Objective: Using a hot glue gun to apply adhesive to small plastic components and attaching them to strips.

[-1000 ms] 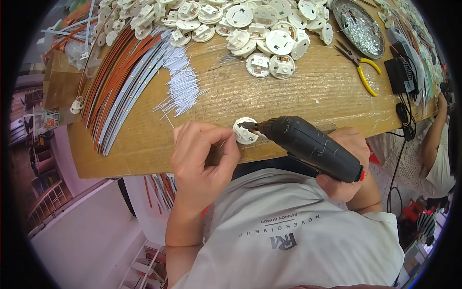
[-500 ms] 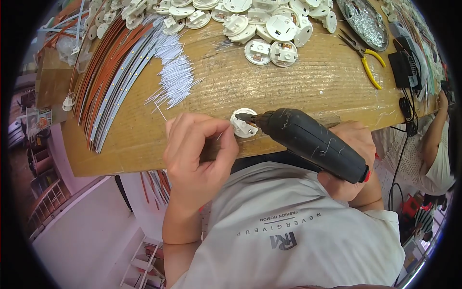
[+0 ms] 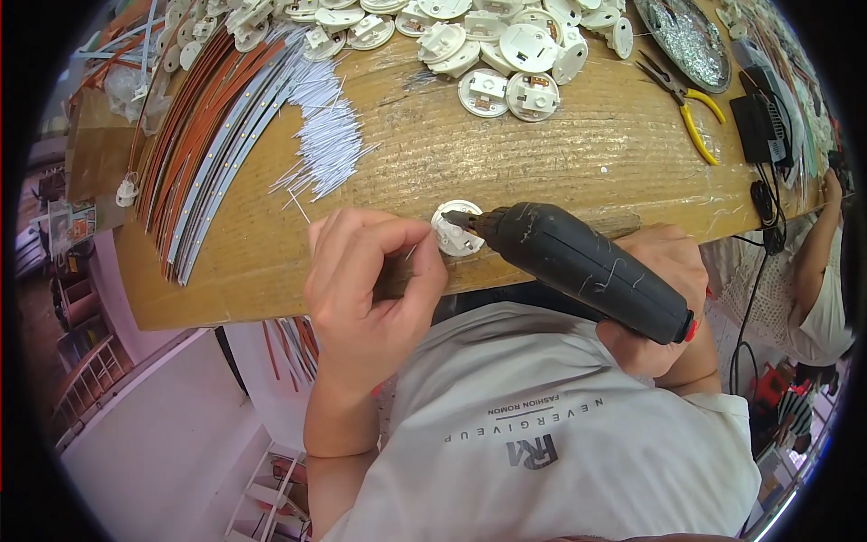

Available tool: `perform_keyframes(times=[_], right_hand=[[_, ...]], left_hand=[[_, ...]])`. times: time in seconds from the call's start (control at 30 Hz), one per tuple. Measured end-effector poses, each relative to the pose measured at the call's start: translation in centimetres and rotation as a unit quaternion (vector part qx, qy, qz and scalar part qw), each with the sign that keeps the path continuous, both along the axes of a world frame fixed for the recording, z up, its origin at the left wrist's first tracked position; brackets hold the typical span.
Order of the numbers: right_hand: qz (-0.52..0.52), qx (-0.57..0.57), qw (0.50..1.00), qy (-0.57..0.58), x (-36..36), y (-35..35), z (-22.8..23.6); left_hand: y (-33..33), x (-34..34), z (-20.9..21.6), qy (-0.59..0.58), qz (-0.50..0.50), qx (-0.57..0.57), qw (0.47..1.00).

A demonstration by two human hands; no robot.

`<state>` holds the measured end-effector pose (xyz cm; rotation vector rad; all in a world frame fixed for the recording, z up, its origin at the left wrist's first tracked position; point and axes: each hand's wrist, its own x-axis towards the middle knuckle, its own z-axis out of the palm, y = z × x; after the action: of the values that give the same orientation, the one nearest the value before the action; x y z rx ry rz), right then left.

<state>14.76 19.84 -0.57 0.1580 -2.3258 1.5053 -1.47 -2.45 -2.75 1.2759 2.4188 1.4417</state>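
A round white plastic lamp base (image 3: 461, 240) lies on the wooden table near its front edge. The dark tip of a black soldering gun (image 3: 587, 266) reaches over the base, at its upper part. My right hand (image 3: 668, 271) is wrapped round the gun's handle, on the right. Close to the base's left side, my left hand (image 3: 370, 275) is closed in a pinch of thumb and forefinger. A thin white wire (image 3: 411, 253) shows between those fingers; its other end is hidden near the base.
Short white wires (image 3: 330, 144) lie piled beside long LED strips (image 3: 212, 172). More lamp bases (image 3: 528, 51) are heaped at the back. Yellow-handled pliers (image 3: 694, 122), a metal tray (image 3: 691, 45) and a black adapter (image 3: 757, 131) with cables lie at right. Another person's arm (image 3: 813, 230) is beyond.
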Motion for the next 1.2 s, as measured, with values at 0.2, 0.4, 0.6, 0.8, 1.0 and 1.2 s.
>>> perform_keyframes(times=[0.2,0.4,0.6,0.8,1.0,1.2], right_hand=[[0.002,-0.001,1.000,-0.002,0.0,0.1,0.1],[-0.011,-0.015,1.000,-0.014,0.1,-0.1,0.1],[-0.017,-0.019,1.000,0.003,1.0,0.7,-1.2],[-0.021,-0.036,0.999,-0.015,1.2,0.6,-1.1],[0.002,-0.039,0.999,0.001,0.7,0.7,-1.1],[-0.009,-0.033,0.999,0.004,0.5,0.2,-0.8]], left_hand=[[0.1,0.0,0.2,-0.002,-0.001,0.000,1.000],[0.1,0.0,0.1,-0.003,0.002,0.002,1.000],[0.2,0.0,0.2,0.007,0.004,0.002,1.000],[0.3,0.1,0.1,0.005,0.006,0.003,1.000],[0.2,0.0,0.1,0.012,0.004,0.000,1.000],[0.1,0.0,0.1,0.011,0.002,0.002,1.000]])
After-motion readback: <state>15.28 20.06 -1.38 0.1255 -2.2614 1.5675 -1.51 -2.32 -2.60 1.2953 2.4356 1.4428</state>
